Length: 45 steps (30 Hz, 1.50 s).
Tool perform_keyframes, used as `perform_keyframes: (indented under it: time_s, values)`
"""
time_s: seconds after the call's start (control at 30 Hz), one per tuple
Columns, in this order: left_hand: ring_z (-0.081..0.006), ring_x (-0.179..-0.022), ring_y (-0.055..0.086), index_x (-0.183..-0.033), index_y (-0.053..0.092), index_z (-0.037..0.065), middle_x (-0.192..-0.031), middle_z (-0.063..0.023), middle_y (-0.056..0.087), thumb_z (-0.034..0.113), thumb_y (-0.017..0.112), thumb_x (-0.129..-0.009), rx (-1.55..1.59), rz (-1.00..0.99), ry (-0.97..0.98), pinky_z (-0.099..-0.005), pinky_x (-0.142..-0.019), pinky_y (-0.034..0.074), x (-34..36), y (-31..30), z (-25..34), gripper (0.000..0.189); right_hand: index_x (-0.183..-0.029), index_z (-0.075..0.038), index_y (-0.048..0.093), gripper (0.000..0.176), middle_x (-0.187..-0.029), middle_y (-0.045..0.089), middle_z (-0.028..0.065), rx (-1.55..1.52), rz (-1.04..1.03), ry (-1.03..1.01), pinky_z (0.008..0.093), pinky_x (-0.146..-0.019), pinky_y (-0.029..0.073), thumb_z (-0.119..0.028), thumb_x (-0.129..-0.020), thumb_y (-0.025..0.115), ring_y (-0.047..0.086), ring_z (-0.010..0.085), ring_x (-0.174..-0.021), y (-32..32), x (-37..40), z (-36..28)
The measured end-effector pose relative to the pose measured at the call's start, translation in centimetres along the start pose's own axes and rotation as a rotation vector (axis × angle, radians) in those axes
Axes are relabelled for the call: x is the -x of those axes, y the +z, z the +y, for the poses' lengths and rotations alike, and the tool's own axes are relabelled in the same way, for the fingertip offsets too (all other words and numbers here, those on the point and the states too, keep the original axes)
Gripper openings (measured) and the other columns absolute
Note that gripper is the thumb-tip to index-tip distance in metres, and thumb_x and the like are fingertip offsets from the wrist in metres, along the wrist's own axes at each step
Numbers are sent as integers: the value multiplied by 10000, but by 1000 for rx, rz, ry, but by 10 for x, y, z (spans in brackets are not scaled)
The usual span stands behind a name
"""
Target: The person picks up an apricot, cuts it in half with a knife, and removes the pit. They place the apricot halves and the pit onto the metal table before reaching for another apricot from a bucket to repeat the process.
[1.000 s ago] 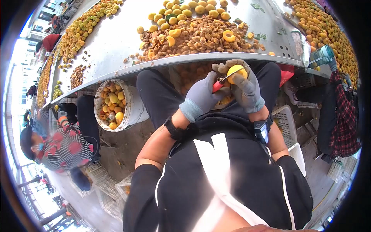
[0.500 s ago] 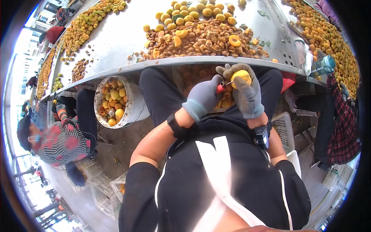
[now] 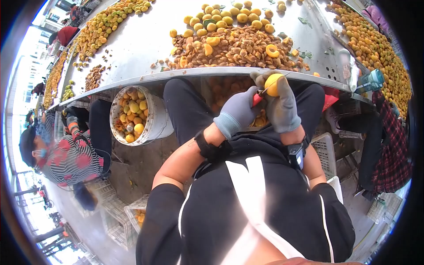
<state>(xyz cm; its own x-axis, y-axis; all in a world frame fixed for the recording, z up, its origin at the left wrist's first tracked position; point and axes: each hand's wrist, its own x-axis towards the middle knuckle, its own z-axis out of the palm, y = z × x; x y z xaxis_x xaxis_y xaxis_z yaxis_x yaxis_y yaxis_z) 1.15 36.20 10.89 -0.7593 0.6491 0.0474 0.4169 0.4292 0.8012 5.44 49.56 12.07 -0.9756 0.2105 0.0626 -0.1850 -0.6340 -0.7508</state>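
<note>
My left hand, in a grey glove with a light blue cuff, is closed around a small red-handled tool with a thin metal shaft. The shaft meets a yellow-orange apricot; how deep its tip goes is hidden. Gripping that apricot is my right hand, also gloved in grey, its fingertips stained dark. Both hands are above my lap, just below the metal table's edge. Beyond them on the table lies a heap of apricot stones, with whole apricots behind it.
A white bucket of apricots stands left of my legs. Below the table edge sit more apricot pieces. A teal bottle is at the right, beside a long apricot pile. Co-workers sit on both sides; plastic crates stand around.
The apricot has turned and risen slightly in my right hand, now showing its rounded side. My left hand and the tool have shifted a little right. The view has moved slightly.
</note>
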Motion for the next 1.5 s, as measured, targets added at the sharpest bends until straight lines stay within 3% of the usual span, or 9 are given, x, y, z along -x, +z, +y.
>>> perform_keyframes:
  time_s: [0.23,0.43,0.63,0.7,0.83,0.97,1.13,1.37,1.5]
  values:
    - [-435,-814,609,-1043,521,62,-844,-228,643,216,629,-871,39,18,33,-487,-665,480,-2,2,-11,255,-1097,-30,575,354,-913,619,8,596,17,-148,213,-695,503,-78,-805,768,583,75,-766,-7,2,-10]
    - [-434,-856,608,-1035,549,60,-861,-227,643,216,638,-865,124,10,31,-468,-697,485,-6,-3,-11,247,-1090,-41,603,364,-930,616,-5,316,52,70,207,-697,467,-285,-851,729,572,68,-780,-5,-1,-14]
    - [-432,-833,602,-1005,526,53,-839,-225,635,242,637,-871,-12,74,14,-484,-672,465,-13,-17,-7,257,-1157,-39,590,392,-956,620,7,853,16,-270,188,-677,470,-279,-874,717,561,59,-747,-2,-17,-18]
    - [-426,-837,609,-1035,550,53,-855,-215,641,197,623,-868,6,89,-10,-455,-681,477,-11,-14,2,233,-1186,-35,585,395,-984,618,5,298,4,-67,184,-688,463,-274,-893,697,559,56,-769,0,-16,-22]
    - [-419,-806,609,-1020,557,63,-834,-200,639,126,596,-850,-68,119,-11,-436,-667,483,-9,-14,0,185,-1212,-25,579,420,-982,617,-22,99,-25,57,181,-766,438,-305,-913,671,548,45,-857,-2,-17,-24]
    - [-411,-791,614,-1026,546,76,-809,-196,635,110,595,-840,-173,84,-50,-450,-651,480,-9,-12,-22,196,-1218,-25,579,420,-1002,623,-14,491,25,-75,183,-773,433,-326,-932,642,547,43,-850,-2,-14,-22]
    - [-396,-753,617,-1049,509,105,-765,-183,627,157,596,-861,-109,233,117,-484,-619,464,-7,-4,-18,214,-1156,-34,603,399,-1049,649,45,-176,-85,273,199,-714,453,-367,-937,620,558,74,-803,-13,-12,-17]
    - [-417,-774,612,-1029,518,70,-796,-192,637,165,630,-835,-199,60,32,-495,-640,469,-27,-12,-47,243,-1146,-17,581,423,-1069,655,103,-257,102,211,210,-664,482,-383,-936,609,570,87,-747,-34,-21,12]
    - [-393,-845,645,-1062,559,9,-846,-198,663,154,593,-840,-239,241,-171,-440,-719,504,-44,-42,-59,267,-1129,-38,570,379,-1015,643,100,-340,329,232,256,-652,506,-363,-939,613,580,142,-761,-79,-35,11]
